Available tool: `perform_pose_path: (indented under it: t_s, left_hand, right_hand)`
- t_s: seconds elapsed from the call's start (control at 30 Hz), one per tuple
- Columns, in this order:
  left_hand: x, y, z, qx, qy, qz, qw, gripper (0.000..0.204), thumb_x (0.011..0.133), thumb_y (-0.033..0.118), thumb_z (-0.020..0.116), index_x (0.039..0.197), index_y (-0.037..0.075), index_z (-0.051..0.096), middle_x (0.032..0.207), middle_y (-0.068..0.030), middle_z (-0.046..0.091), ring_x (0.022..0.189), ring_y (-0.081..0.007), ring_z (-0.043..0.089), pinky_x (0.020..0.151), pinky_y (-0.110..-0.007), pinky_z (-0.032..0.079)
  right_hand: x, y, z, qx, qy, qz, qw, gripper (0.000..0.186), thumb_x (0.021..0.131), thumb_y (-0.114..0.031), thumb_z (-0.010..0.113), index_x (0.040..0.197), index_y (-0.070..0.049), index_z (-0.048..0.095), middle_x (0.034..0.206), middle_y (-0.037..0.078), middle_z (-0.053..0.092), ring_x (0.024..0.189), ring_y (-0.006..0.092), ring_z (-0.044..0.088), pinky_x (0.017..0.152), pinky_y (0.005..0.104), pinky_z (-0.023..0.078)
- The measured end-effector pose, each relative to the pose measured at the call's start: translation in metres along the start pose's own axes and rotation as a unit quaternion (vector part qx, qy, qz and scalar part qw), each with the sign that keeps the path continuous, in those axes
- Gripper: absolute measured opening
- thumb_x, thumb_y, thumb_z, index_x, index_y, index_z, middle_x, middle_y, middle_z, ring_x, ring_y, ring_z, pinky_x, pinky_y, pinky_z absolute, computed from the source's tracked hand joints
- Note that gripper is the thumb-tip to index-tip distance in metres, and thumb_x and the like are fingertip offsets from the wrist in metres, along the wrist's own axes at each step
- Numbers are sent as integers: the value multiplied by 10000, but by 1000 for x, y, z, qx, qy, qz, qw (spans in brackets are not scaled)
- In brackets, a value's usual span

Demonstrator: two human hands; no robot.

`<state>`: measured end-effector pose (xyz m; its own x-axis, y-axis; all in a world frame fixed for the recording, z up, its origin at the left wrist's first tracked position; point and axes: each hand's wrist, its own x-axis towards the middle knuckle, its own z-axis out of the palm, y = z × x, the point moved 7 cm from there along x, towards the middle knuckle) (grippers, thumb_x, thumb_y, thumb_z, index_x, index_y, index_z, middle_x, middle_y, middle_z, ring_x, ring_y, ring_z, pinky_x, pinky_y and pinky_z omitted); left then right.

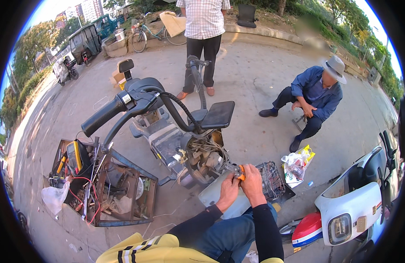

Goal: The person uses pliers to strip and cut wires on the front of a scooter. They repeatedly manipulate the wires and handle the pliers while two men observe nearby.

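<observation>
Close in front of my lap, my right hand (252,182) grips pliers with orange handles (242,172), their metal jaws pointing left. My left hand (229,191) is right beside it, fingers pinched together near the jaws; what they hold is too small to make out. Just beyond, an opened electric scooter shows a tangle of wires and connectors (209,158) in its front body. Its black handlebar grip (104,116) reaches to the left, and a black mirror (218,115) sticks up above the wires. Beneath my hands is a pale grey panel (213,193).
At left stands a rusty metal toolbox (123,221) with a yellow multimeter (73,154) on it. A wire basket (272,179) lies right of my hands. One person (318,94) sits at right; another (204,26) stands ahead. A white scooter (349,217) is at lower right, near a plastic bag (295,164).
</observation>
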<state>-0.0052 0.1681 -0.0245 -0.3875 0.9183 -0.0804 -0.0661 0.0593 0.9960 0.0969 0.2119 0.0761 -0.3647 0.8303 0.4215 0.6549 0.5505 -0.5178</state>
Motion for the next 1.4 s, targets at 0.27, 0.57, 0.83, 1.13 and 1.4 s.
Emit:
perform_pose_path:
  t_s: [0.27,0.57,0.83,1.13,1.4]
  left_hand:
    - [-7,15,4,-100,-41,-87,990,205,1069,172,570,966,10,641,695,5,569,563,-73,477,506,-279,358]
    - [1,24,-2,65,-67,0,996,251,1025,181,628,933,-49,667,677,-54,644,576,-94,579,529,-299,435]
    - [7,33,-4,80,-112,-18,990,229,977,160,662,928,-55,727,675,-65,676,581,-99,603,542,-295,461]
    - [-3,31,3,-32,-158,-121,980,217,986,117,633,888,-54,725,715,-43,659,602,-89,562,567,-275,444]
    - [-4,18,-3,-123,-184,-120,968,209,1047,92,565,1048,-55,712,944,-66,724,731,-102,597,688,-256,504]
  right_hand:
    - [-2,6,-9,93,23,89,991,398,764,65,700,1152,-10,655,1014,217,704,974,451,674,810,503,539]
    - [-1,7,-9,36,55,53,996,387,755,37,731,1124,-30,639,990,192,675,948,455,648,792,517,529]
    - [3,8,-12,43,44,82,995,346,789,76,683,1120,-12,633,998,214,696,946,470,666,785,510,535]
    - [-9,41,1,134,34,232,963,259,872,-75,742,1105,-32,638,954,227,720,934,455,694,779,518,530]
    - [-16,48,9,259,30,304,916,248,888,-33,719,1124,-5,648,908,145,737,816,253,714,787,400,563]
